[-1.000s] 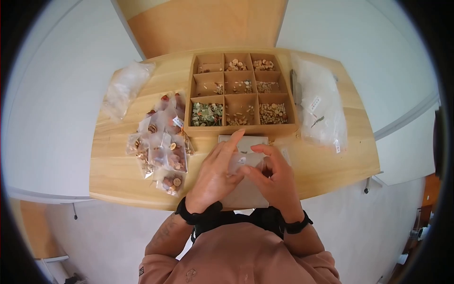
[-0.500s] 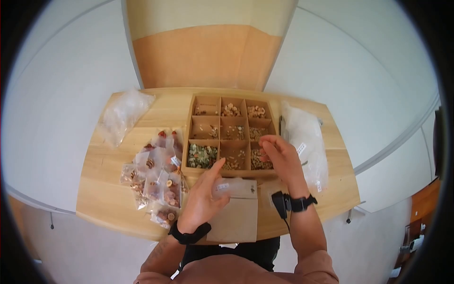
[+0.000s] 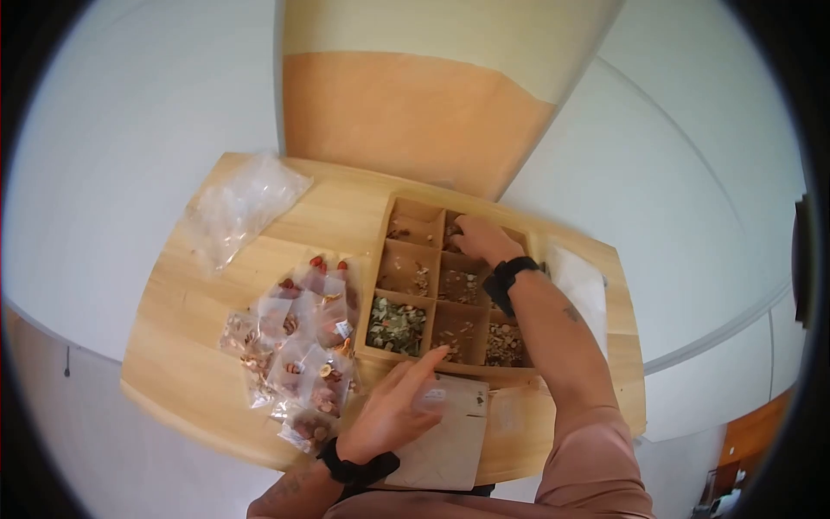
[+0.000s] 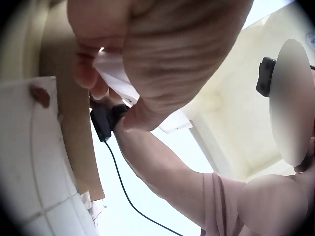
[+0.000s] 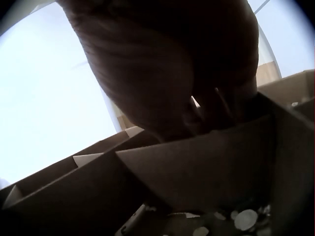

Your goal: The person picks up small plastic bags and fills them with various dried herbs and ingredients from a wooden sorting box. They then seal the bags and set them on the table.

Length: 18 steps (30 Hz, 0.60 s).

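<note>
My left hand holds a small clear plastic bag between thumb and fingers, just in front of the divided cardboard box. A small white label shows on the bag. My right hand reaches over the box, with its fingers down in the back middle compartment. In the right wrist view a cardboard divider hides those fingertips, so I cannot tell whether they hold anything. Green dried leaves fill the front left compartment; brown dried pieces lie in the front right one.
Several filled clear bags lie in a pile left of the box. A bundle of clear plastic bags sits at the back left, and more plastic lies on the right. A flat pale board is at the table's front.
My right hand has let go of the bag and moved forward into the back middle compartment. The left hand still holds the bag near the box. The head view has shifted and tilted.
</note>
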Each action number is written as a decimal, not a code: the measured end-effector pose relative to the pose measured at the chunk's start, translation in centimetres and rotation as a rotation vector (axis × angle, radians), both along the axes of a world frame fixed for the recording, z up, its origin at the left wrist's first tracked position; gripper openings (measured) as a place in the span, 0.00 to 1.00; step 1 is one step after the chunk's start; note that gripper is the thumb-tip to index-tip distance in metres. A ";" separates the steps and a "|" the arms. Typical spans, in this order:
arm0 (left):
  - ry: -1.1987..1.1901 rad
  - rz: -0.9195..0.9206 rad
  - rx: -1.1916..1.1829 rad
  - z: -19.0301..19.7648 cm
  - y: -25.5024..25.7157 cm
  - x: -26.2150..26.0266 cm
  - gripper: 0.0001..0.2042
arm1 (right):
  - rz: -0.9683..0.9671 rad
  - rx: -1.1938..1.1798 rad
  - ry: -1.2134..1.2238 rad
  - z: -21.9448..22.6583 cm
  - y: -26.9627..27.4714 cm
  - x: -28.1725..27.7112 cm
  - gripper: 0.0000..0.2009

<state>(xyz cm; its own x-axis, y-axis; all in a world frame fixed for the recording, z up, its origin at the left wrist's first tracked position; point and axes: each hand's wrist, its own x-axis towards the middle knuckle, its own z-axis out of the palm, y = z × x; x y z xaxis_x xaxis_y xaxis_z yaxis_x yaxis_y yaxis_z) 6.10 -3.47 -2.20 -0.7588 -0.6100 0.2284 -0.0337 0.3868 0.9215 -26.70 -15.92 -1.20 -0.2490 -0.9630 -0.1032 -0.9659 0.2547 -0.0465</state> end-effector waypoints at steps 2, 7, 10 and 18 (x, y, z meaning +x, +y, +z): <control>-0.010 -0.020 -0.017 -0.2 -0.1 0.1 0.43 | 0.013 0.040 0.004 -0.4 -0.8 0.7 0.20; 0.012 -0.042 -0.014 -0.9 -0.3 0.0 0.43 | 0.152 -0.041 -0.253 -1.4 -1.5 -0.4 0.25; 0.053 -0.049 -0.020 -1.4 -0.4 0.1 0.43 | 0.093 -0.028 -0.262 -1.2 -1.6 0.4 0.26; 0.103 -0.019 -0.028 -1.6 -0.1 0.1 0.45 | 0.103 -0.045 -0.412 -2.6 -2.1 -1.4 0.24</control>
